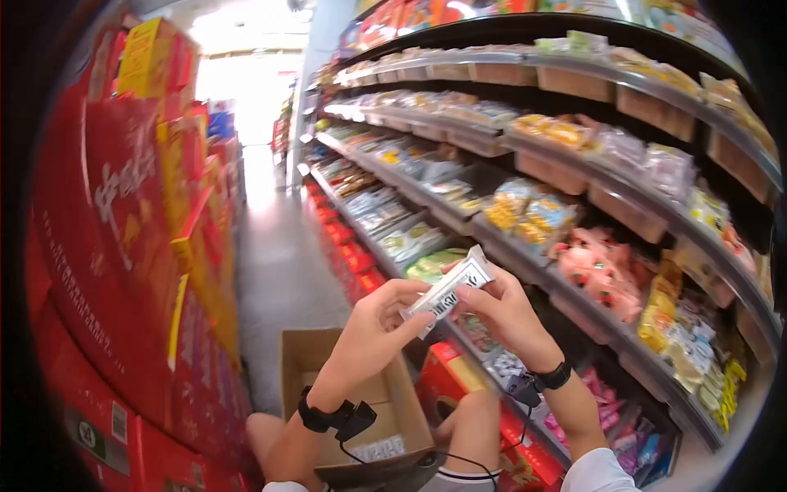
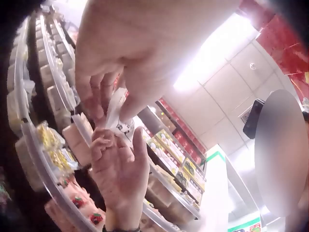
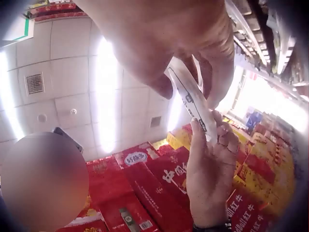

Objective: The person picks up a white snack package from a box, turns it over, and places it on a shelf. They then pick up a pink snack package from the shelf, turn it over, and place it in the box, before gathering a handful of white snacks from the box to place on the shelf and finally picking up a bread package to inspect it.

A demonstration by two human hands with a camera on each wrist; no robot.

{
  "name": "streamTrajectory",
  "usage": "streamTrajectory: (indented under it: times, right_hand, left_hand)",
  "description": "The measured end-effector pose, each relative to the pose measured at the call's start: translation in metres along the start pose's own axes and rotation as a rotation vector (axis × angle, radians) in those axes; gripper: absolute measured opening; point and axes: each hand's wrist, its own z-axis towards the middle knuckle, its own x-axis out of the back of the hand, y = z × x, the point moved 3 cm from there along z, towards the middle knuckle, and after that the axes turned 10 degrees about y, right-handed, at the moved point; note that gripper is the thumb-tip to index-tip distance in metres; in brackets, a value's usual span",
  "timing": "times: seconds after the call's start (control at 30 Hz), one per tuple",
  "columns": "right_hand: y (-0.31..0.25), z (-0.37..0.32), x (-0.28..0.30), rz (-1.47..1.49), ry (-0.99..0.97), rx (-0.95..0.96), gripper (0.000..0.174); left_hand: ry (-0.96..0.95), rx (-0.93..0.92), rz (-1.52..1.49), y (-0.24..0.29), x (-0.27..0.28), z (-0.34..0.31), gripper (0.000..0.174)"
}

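Red boxes (image 1: 102,271), stacked at left. Shelves (image 1: 602,190) of bagged goods, at right. Cardboard carton (image 1: 297,385), open, below. Left hand (image 1: 367,328) and right hand (image 1: 512,320), fingers curled, both pinching one white packet (image 1: 449,295) before the lower shelves; lettering probably black, blurred.

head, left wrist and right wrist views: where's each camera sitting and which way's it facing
Head: on the head, facing forward and down along the aisle; left hand, right hand and legs show.
Left wrist: on that wrist, facing shelves and ceiling; both hands show.
Right wrist: on that wrist, facing ceiling and red boxes; both hands show.
All three share the white packet.
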Motion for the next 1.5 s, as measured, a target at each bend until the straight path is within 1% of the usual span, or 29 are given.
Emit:
streamTrajectory:
  times: [0.13,0.17,0.2,0.23,0.3,0.37,0.4,0.43,0.47,0.5,0.53,0.57,0.6,0.63,0.67,0.7,0.73,0.77,0.8,0.83,0.93,0.97,1.03,1.1,1.17,1.23,1.37,1.4,1.5]
  right_hand:
    - [0.069,0.016,-0.043,-0.011,-0.025,-0.053,0.031]
    - [0.089,0.017,-0.052,-0.074,-0.041,-0.050,0.031]
    - [0.115,0.020,-0.060,-0.159,-0.052,0.006,0.032]
    - [0.140,0.021,-0.068,-0.245,-0.058,0.060,0.032]
    - [0.174,0.023,-0.080,-0.501,-0.106,0.079,0.033]
    - [0.268,0.025,-0.082,-0.263,-0.206,-0.119,0.037]
    - [0.302,0.024,-0.084,-0.205,-0.243,-0.230,0.038]
    - [0.331,0.022,-0.086,-0.148,-0.280,-0.345,0.039]
    - [0.354,0.022,-0.086,-0.202,-0.348,-0.327,0.048]
    - [0.363,0.020,-0.088,-0.207,-0.321,-0.299,0.050]
    - [0.374,0.012,-0.090,-0.208,-0.290,-0.288,0.053]
    - [0.379,0.009,-0.092,-0.208,-0.253,-0.275,0.056]
    - [0.365,0.016,-0.090,-0.410,-0.382,-0.078,0.064]
    - [0.387,0.012,-0.082,-0.500,-0.397,0.010,0.067]
    - [0.389,0.012,-0.078,-0.501,-0.339,0.001,0.070]
    - [0.388,0.015,-0.076,-0.470,-0.297,-0.014,0.070]
    - [0.390,0.015,-0.072,-0.487,-0.267,-0.035,0.070]
    - [0.377,0.023,-0.073,-0.469,-0.282,-0.251,0.071]
    - [0.386,0.025,-0.068,-0.508,-0.284,-0.279,0.071]
    - [0.383,0.030,-0.068,-0.509,-0.268,-0.373,0.068]
    - [0.399,0.036,-0.056,-0.414,-0.236,-0.439,0.058]
    - [0.407,0.037,-0.050,-0.436,-0.237,-0.367,0.053]
    - [0.399,0.048,-0.047,-0.471,-0.316,-0.433,0.043]
    - [0.401,0.051,-0.044,-0.442,-0.332,-0.404,0.041]
    - [0.407,0.053,-0.041,-0.354,-0.324,-0.342,0.039]
    - [0.407,0.057,-0.038,-0.375,-0.305,-0.398,0.038]
    - [0.413,0.054,-0.037,-0.274,-0.177,-0.518,0.031]
    - [0.418,0.052,-0.039,-0.228,-0.102,-0.418,0.026]
    - [0.417,0.050,-0.036,-0.155,-0.036,-0.397,0.026]
  left_hand:
    - [-0.009,0.129,-0.049,-0.040,0.062,-0.027,0.046]
    - [-0.022,0.163,-0.074,-0.057,0.077,-0.031,0.048]
    - [-0.066,0.226,-0.062,-0.083,0.096,-0.033,0.055]
    - [-0.099,0.285,-0.050,-0.108,0.113,-0.036,0.056]
    - [-0.165,0.410,-0.046,-0.155,0.142,-0.043,0.058]
    - [-0.104,0.589,-0.141,-0.196,0.173,-0.054,0.051]
    - [-0.068,0.674,-0.196,-0.212,0.185,-0.057,0.048]
    - [-0.059,0.700,-0.075,-0.225,0.195,-0.055,0.045]
    - [-0.048,0.732,0.043,-0.238,0.203,-0.051,0.042]
    - [-0.040,0.780,0.159,-0.249,0.206,-0.051,0.041]
    - [0.064,0.811,0.027,-0.262,0.206,-0.048,0.041]
    - [0.101,0.867,-0.018,-0.280,0.210,-0.049,0.044]
    - [0.025,0.776,0.230,-0.281,0.211,-0.041,0.044]
    - [0.048,0.759,0.256,-0.293,0.210,-0.041,0.043]
    - [0.057,0.753,0.163,-0.309,0.211,-0.041,0.042]
    - [0.092,0.810,0.175,-0.310,0.207,-0.040,0.040]
    - [0.072,0.834,0.223,-0.310,0.204,-0.036,0.040]
    - [0.044,0.823,0.206,-0.318,0.204,-0.037,0.041]
    - [0.014,0.835,0.218,-0.322,0.204,-0.036,0.042]
    - [0.018,0.799,0.195,-0.314,0.203,-0.033,0.040]
    - [0.093,0.832,0.130,-0.309,0.204,-0.033,0.035]
    - [0.110,0.830,0.114,-0.308,0.203,-0.036,0.034]
    - [0.141,0.836,0.143,-0.309,0.206,-0.041,0.032]
    - [0.157,0.840,0.236,-0.309,0.213,-0.042,0.031]
    - [0.261,0.862,0.243,-0.307,0.218,-0.039,0.030]
    - [0.353,0.844,0.246,-0.304,0.221,-0.034,0.028]
    - [0.466,0.849,0.172,-0.304,0.220,-0.035,0.028]
    - [0.481,0.850,0.151,-0.304,0.219,-0.036,0.028]
    - [0.526,0.836,0.064,-0.304,0.215,-0.040,0.028]
